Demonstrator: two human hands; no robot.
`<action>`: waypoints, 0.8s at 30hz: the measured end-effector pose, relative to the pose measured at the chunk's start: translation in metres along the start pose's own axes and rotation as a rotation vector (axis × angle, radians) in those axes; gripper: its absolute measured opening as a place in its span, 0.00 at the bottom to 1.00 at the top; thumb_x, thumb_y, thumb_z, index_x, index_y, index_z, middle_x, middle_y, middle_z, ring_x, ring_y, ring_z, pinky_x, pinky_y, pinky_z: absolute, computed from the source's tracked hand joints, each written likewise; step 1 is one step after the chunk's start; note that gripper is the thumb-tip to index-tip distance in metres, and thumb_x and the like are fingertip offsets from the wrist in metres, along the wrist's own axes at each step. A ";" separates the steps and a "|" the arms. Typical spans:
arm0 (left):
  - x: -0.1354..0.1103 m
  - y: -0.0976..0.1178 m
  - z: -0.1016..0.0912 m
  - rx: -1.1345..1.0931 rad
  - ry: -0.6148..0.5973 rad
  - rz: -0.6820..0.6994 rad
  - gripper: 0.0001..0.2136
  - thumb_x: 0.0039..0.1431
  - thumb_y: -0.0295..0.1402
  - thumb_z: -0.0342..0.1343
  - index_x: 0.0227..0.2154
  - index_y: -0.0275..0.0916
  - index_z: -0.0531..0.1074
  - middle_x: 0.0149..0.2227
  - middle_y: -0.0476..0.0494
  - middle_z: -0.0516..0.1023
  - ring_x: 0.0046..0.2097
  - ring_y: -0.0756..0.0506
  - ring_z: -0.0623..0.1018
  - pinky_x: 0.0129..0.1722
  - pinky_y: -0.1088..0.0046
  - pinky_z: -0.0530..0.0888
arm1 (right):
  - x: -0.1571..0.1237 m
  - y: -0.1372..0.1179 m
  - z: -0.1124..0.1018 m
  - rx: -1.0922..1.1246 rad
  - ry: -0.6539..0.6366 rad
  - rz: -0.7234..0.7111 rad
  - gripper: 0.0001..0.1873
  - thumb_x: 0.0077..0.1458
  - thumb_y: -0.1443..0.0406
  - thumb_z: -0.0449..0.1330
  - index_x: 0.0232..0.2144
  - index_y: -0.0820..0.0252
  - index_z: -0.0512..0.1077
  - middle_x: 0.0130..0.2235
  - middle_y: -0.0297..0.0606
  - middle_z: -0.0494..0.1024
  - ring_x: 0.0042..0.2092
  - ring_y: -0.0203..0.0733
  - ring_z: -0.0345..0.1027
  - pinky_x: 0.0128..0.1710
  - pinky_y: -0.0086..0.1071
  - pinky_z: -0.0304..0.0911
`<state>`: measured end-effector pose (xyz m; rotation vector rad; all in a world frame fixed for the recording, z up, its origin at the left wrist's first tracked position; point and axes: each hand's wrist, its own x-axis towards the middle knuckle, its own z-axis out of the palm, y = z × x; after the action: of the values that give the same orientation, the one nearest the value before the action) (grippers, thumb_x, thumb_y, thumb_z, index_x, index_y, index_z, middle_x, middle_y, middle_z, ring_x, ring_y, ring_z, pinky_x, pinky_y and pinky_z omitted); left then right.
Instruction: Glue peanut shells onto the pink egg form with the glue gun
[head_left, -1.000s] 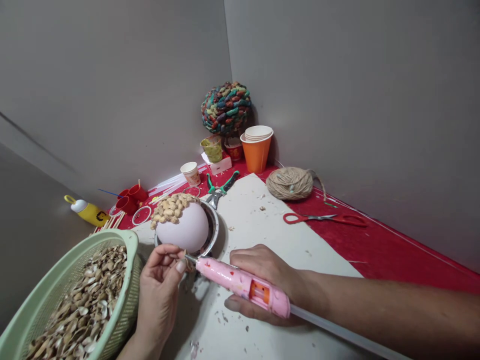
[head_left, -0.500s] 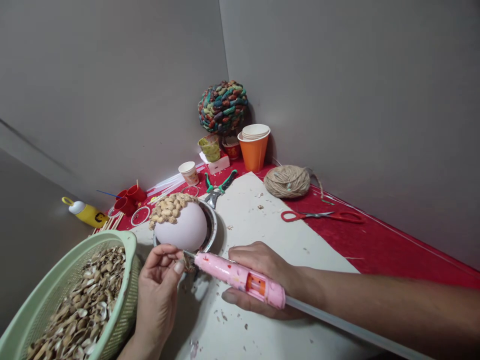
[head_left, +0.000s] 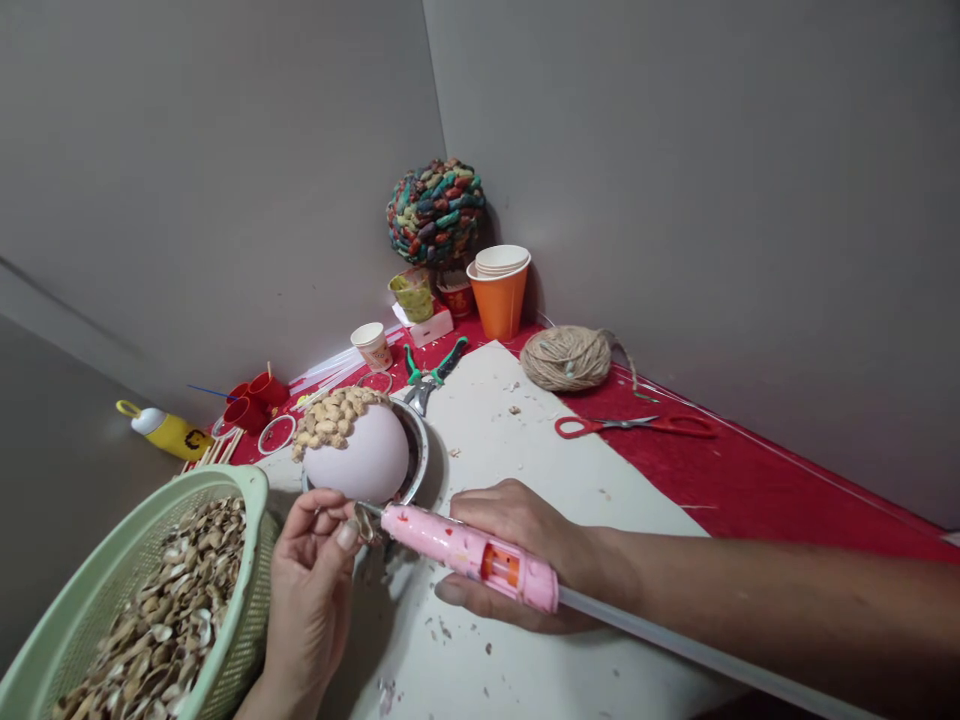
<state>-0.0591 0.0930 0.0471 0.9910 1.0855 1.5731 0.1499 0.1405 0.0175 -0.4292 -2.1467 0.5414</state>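
Observation:
Between thumb and fingertips, my left hand (head_left: 307, 575) pinches a peanut shell half (head_left: 365, 522). My right hand (head_left: 525, 512) is wrapped round a pink glue gun (head_left: 439, 538), whose metal nozzle points left and meets the shell. A long clear glue stick (head_left: 675, 640) trails from the gun's back end. Just beyond my hands, a pale smooth ball (head_left: 356, 465) rests in a metal bowl (head_left: 424, 450). Peanut shells (head_left: 334, 415) cover the ball's upper left part. At my left stands a green basket (head_left: 255, 500) full of loose peanut shell halves (head_left: 169, 600).
Shell crumbs dot the white board (head_left: 517, 440) on the red cloth (head_left: 750, 480). Behind lie green-handled pliers (head_left: 427, 382), a twine ball (head_left: 566, 358) and red scissors (head_left: 637, 425). Orange cups (head_left: 499, 300) and a colourful peanut-covered ball (head_left: 437, 212) stand in the corner. Red cups (head_left: 247, 405) stand left.
The whole view has shifted slightly, so things sit a little further left. Both hands keep their grips, with the nozzle still at the peanut shell half.

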 end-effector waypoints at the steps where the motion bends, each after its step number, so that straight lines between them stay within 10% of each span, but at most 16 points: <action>1: 0.000 0.000 -0.001 -0.005 -0.002 0.003 0.12 0.48 0.29 0.69 0.37 0.40 0.77 0.30 0.49 0.78 0.32 0.53 0.77 0.34 0.81 0.75 | 0.000 0.000 0.000 0.004 -0.004 0.008 0.21 0.61 0.52 0.53 0.23 0.61 0.60 0.23 0.32 0.61 0.24 0.31 0.53 0.25 0.27 0.51; 24: 0.003 0.002 0.002 -0.018 0.025 0.013 0.13 0.47 0.29 0.69 0.37 0.40 0.76 0.31 0.48 0.80 0.32 0.52 0.78 0.34 0.80 0.77 | 0.002 -0.004 -0.001 -0.081 -0.014 -0.008 0.25 0.63 0.50 0.49 0.21 0.61 0.62 0.21 0.32 0.62 0.22 0.31 0.52 0.23 0.28 0.46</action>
<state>-0.0586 0.0964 0.0500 0.9701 1.0823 1.6075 0.1492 0.1386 0.0211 -0.4628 -2.1887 0.4555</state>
